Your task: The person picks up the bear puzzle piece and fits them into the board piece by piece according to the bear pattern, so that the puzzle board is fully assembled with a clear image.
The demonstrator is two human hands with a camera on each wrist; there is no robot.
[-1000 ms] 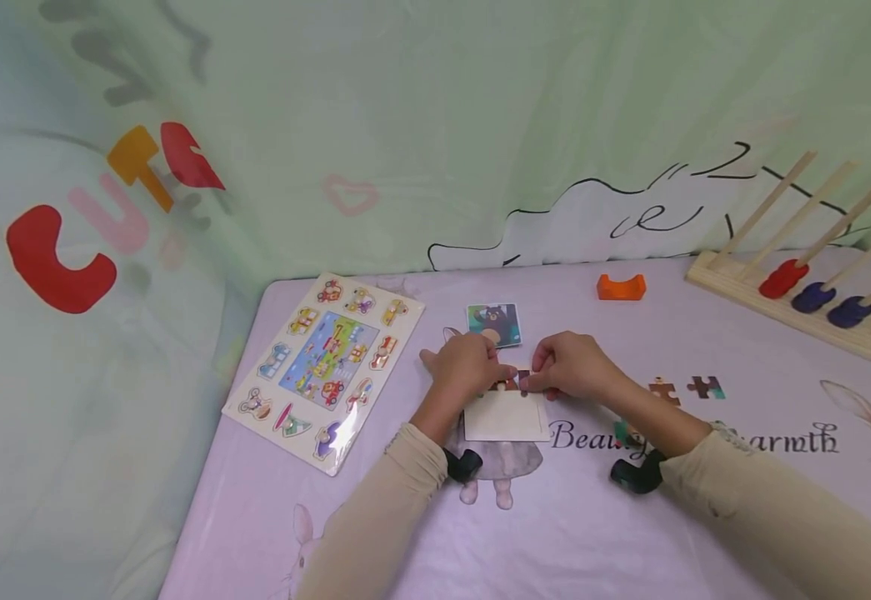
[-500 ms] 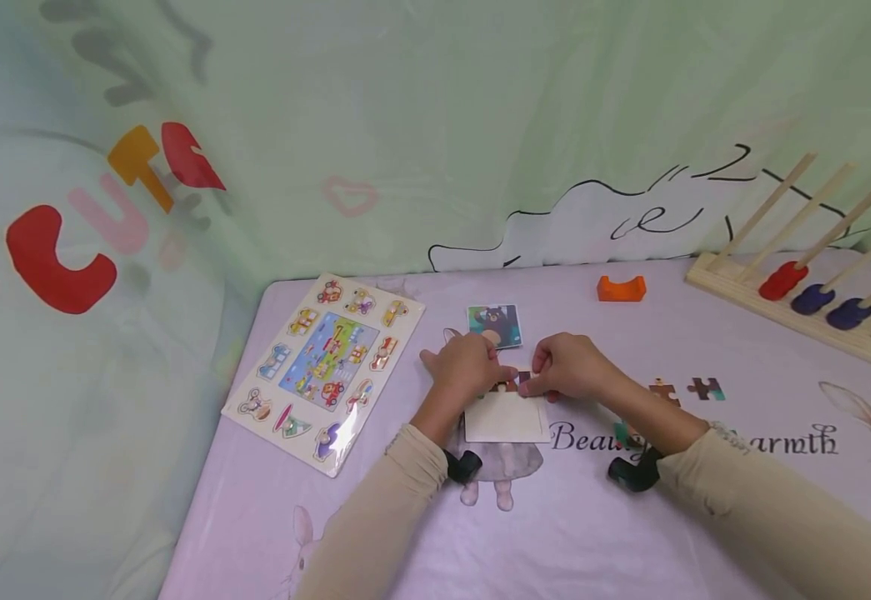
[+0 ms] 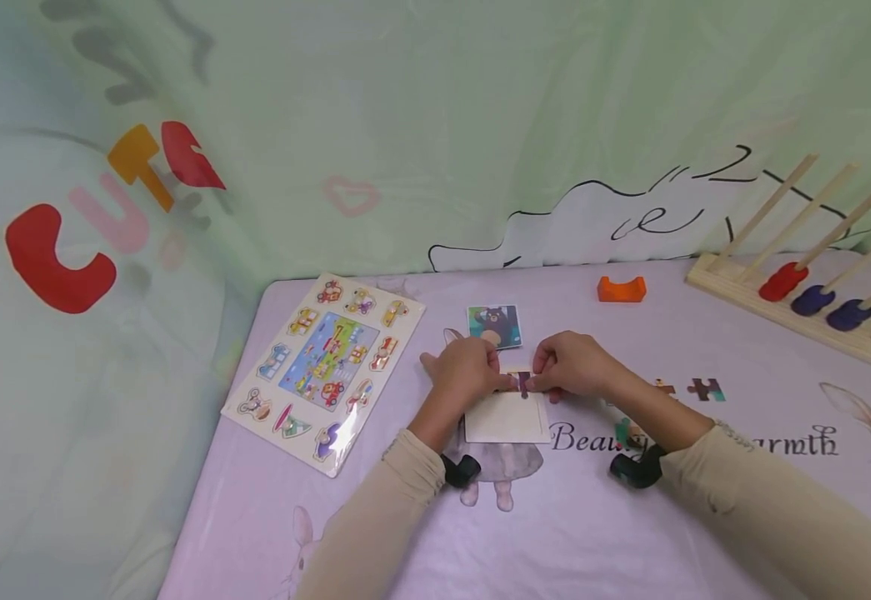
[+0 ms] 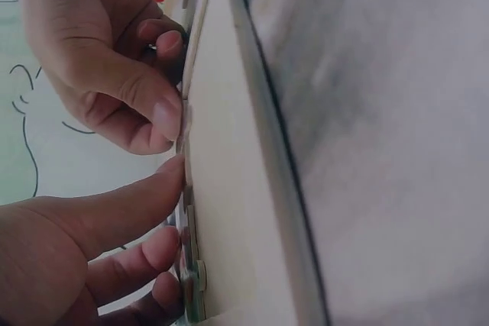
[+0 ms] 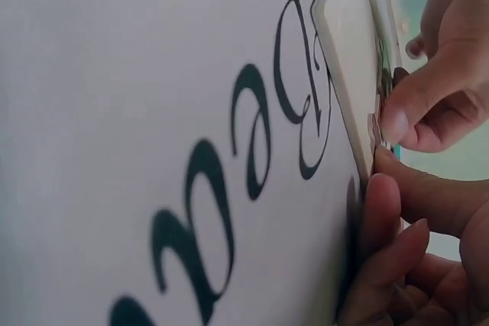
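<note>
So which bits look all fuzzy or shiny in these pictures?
Head view: a shiny glare patch on the vehicle puzzle board, near its bottom corner; left wrist view: the tablecloth beyond the pale puzzle tray is a fuzzy grey smear; right wrist view: the dark lettering gets blurrier toward the bottom left.

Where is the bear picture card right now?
In the head view, the bear picture card lies near the middle, just beyond the left hand and to the right of the vehicle puzzle board.
</note>
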